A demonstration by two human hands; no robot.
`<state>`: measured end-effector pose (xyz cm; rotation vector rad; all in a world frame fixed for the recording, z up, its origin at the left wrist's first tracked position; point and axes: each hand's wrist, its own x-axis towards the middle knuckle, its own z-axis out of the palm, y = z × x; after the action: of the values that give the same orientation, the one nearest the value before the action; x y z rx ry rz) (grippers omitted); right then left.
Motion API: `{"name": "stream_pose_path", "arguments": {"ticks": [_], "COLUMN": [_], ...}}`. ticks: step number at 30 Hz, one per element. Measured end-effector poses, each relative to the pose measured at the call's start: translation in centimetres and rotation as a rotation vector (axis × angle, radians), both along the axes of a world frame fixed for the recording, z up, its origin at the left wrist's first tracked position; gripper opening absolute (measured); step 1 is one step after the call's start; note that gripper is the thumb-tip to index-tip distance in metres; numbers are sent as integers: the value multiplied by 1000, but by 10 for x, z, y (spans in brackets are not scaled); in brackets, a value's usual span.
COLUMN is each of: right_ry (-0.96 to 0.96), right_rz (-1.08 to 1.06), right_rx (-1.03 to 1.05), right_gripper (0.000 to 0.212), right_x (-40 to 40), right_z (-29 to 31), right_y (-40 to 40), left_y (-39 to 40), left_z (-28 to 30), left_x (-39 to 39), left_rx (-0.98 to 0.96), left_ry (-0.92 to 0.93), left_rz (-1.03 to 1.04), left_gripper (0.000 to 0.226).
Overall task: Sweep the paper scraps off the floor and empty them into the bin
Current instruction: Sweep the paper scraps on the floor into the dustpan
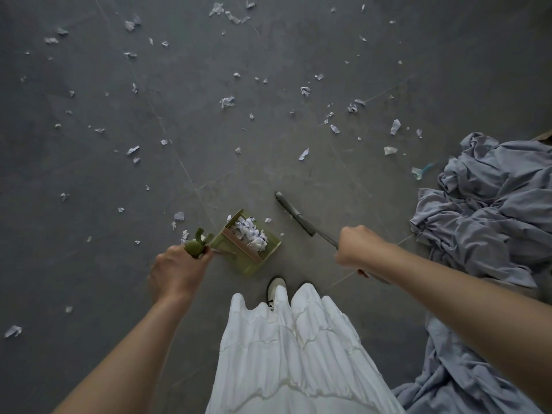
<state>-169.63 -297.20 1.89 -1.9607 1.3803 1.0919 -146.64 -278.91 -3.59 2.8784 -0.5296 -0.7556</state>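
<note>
The fingers (352, 243) of the right hand (357, 249) are curled round the thin grey handle of a broom (294, 215), in a closed fist. The broom head lies on the floor just to the right of the dustpan, with its far end pointing up and left in the view. The fingers of the left hand (176, 271) are wrapped round the top of the dustpan handle, where there is a round olive-green knob (194, 247) with a small hook shape on it.

The green dustpan (249, 243) stands on the grey floor (89, 174), directly in front of the person's white shoe (276, 286). Inside the dustpan there is a small heap of white paper scraps with blue print (251, 233). A row of comb teeth crosses the pan on the side near the handle.

Many more paper scraps (227, 101) lie over the floor beyond the dustpan and to its left; some lie just beside the pan, for example one at its left (179, 216) and one tiny piece between the pan and the broom head (268, 220). To the right of the dustpan, well apart from it, a big crumpled grey-blue cloth (490, 210) lies on the floor. Near the cloth's upper left edge there is a small turquoise piece (421, 171); I cannot tell what it is. Below the dustpan in the view hangs the person's white pleated skirt (289, 354).
</note>
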Motion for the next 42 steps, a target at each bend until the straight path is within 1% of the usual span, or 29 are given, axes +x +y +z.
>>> {"name": "stream_pose_path", "arguments": {"ticks": [7, 10, 16, 21, 29, 33, 38, 42], "right_ry": [-37, -46, -80, -60, -50, -71, -71, -67], "right_rz": [-97, -109, -55, 15, 100, 133, 94, 41], "right_rx": [83, 112, 157, 170, 83, 60, -1, -39], "right_gripper": [14, 14, 19, 17, 16, 5, 4, 5], "right_x": [4, 9, 22, 27, 24, 25, 21, 15], "right_z": [-12, -14, -14, -9, 21, 34, 45, 51], "right_y": [20, 30, 46, 52, 32, 22, -1, -25], "left_y": [14, 14, 9, 7, -9, -29, -56, -77], "left_z": [-4, -6, -8, -6, -7, -4, 2, 5], "left_x": [0, 0, 3, 5, 3, -4, -10, -12], "left_rx": [20, 18, -5, -24, -65, -122, -189, -216], "left_ry": [-10, -15, -23, -19, 21, 45, 45, 30], "left_rz": [24, -10, -46, -33, 41, 63, 56, 11], "left_gripper": [48, 47, 49, 49, 58, 56, 53, 51]}}
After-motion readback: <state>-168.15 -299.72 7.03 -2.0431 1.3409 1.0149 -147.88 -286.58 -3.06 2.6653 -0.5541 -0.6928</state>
